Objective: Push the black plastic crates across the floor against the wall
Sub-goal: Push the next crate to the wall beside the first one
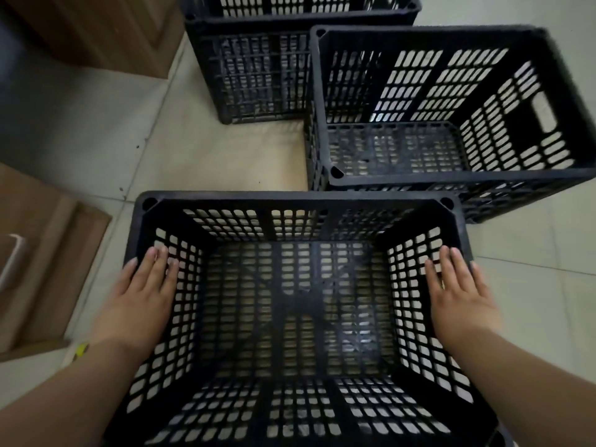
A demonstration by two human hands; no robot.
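Note:
Three empty black plastic crates with slotted walls stand on the pale tiled floor. The nearest crate [296, 201] fills the lower middle of the view. My left hand [142, 295] lies flat on its left rim, fingers stretched forward and a little apart. My right hand [458, 295] lies flat on its right rim in the same way. A second crate [451, 182] stands just ahead to the right, its near corner close to the nearest crate's far right corner. A third crate [258, 79] stands farther back in the middle.
A brown wooden cabinet [96, 30] stands at the upper left. A brown cabinet door with a pale handle [38, 253] is at the left edge, near my left hand. Bare floor tiles [219, 156] lie between the crates and the cabinets.

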